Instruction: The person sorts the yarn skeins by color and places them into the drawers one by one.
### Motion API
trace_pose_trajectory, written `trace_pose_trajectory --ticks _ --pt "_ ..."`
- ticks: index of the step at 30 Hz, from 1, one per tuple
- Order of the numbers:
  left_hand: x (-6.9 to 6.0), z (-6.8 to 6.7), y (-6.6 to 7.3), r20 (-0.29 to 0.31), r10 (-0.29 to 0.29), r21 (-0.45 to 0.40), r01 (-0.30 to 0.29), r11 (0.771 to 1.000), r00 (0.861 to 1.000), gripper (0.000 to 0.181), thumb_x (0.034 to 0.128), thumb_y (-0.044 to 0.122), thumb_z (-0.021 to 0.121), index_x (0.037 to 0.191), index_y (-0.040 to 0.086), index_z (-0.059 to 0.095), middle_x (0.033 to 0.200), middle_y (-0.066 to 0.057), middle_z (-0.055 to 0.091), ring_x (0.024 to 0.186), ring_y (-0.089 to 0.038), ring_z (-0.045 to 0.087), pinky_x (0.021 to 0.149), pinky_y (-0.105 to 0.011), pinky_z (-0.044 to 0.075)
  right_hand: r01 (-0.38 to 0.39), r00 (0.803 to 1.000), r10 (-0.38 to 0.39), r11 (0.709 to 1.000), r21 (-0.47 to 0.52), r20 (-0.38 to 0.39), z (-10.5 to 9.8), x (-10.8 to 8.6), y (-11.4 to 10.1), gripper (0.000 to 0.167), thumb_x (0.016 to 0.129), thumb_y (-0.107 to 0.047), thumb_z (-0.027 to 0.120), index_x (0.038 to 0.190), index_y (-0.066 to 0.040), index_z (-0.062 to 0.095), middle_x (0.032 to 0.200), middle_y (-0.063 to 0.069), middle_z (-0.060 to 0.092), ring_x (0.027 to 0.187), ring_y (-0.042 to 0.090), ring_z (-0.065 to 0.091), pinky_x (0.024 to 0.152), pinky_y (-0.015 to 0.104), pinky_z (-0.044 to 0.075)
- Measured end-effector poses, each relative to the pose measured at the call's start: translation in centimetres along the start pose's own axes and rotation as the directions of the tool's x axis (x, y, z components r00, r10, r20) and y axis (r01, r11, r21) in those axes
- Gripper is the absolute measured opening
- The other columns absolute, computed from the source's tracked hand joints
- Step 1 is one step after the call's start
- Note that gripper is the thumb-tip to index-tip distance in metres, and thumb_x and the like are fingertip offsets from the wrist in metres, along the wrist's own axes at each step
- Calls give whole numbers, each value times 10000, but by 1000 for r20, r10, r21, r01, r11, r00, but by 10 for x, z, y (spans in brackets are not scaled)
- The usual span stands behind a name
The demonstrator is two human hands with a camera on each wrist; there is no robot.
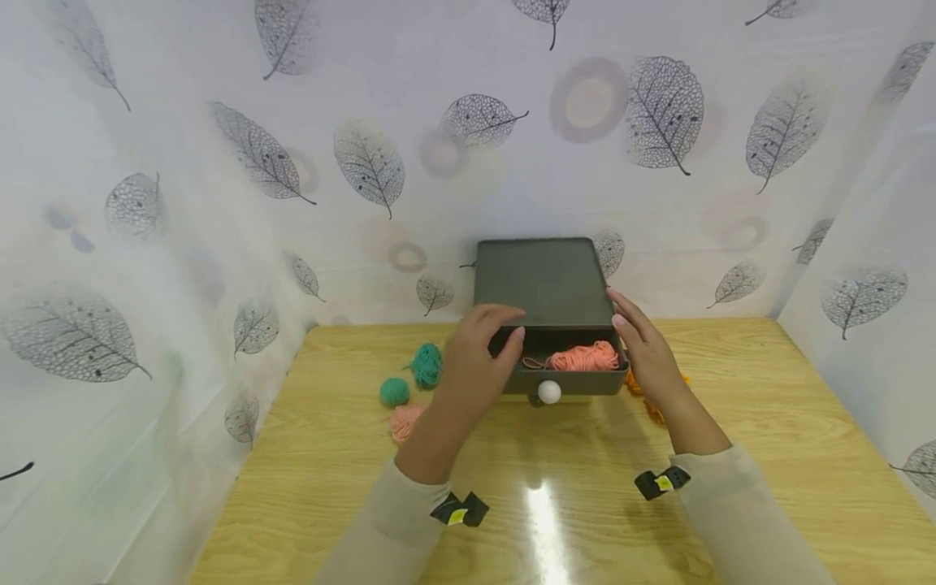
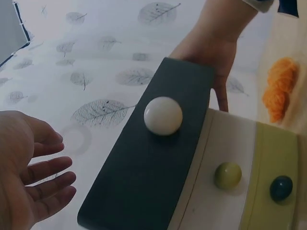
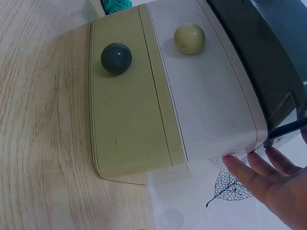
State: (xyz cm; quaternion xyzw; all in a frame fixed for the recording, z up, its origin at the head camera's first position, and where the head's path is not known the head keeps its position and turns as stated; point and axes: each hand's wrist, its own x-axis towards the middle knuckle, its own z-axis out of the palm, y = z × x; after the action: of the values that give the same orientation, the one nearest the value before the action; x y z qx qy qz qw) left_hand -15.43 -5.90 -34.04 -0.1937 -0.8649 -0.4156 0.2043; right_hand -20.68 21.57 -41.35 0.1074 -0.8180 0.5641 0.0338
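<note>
Drawer (image 1: 588, 383) juts nearward, front parallel to tabletop's (image 1: 585, 504) far edge — left hand (image 1: 475, 357) relaxed, right hand (image 1: 651, 361) straight-fingered, both empty.

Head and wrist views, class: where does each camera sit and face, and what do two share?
Head: worn there, facing forward and down at the open top drawer; left hand and right hand show.
Left wrist: worn there, facing the drawer fronts; both hands show.
Right wrist: worn there, facing the lower drawers; right hand shows.
Both wrist views share the bottom drawer.
</note>
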Motion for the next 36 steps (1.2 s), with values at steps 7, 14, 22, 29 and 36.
trace_pose_trajectory --ticks 7,14,22,29,36 --pt "-7 -14 -20 -94 -9 -6 8 1000 996 260 982 171 663 1229 97 692 1248 -63 673 1121 -239 642 939 -396 584 -12 1000 12 1000 10 4 0 0 -1 520 1086 -476 356 1591 -411 252 1701 40 191 1524 443 238 1076 784 327" --pt "-11 -24 -41 -206 -4 37 12 999 979 247 959 176 693 1190 90 710 1231 -82 688 1205 -264 646 1041 -424 544 -21 1000 21 1000 0 0 1 0 -1 521 1085 -483 355 1590 -417 250 1699 35 197 1520 448 245 1076 784 328" --pt "-17 -28 -52 -165 -94 -33 89 995 982 279 996 218 655 1249 104 682 1334 -86 637 1311 -247 574 1134 -408 477 -14 1000 14 1000 6 -6 1 0 -1 519 1086 -474 357 1591 -408 257 1701 26 190 1525 450 228 1085 791 305" --pt "-24 -23 -65 -151 -143 -28 140 990 978 308 994 235 657 1275 111 663 1344 -61 627 1318 -239 564 1142 -414 467 -15 1000 15 1000 6 -8 1 0 -1 520 1086 -475 356 1592 -403 259 1688 81 229 1520 453 234 1093 785 302" --pt "-34 -20 -74 -116 -201 -6 202 979 973 360 966 200 693 1316 134 639 1339 -64 614 1291 -264 577 1119 -454 484 -8 1000 8 1000 6 -12 1 0 0 517 1086 -476 356 1590 -407 264 1695 65 210 1522 447 231 1078 782 318"
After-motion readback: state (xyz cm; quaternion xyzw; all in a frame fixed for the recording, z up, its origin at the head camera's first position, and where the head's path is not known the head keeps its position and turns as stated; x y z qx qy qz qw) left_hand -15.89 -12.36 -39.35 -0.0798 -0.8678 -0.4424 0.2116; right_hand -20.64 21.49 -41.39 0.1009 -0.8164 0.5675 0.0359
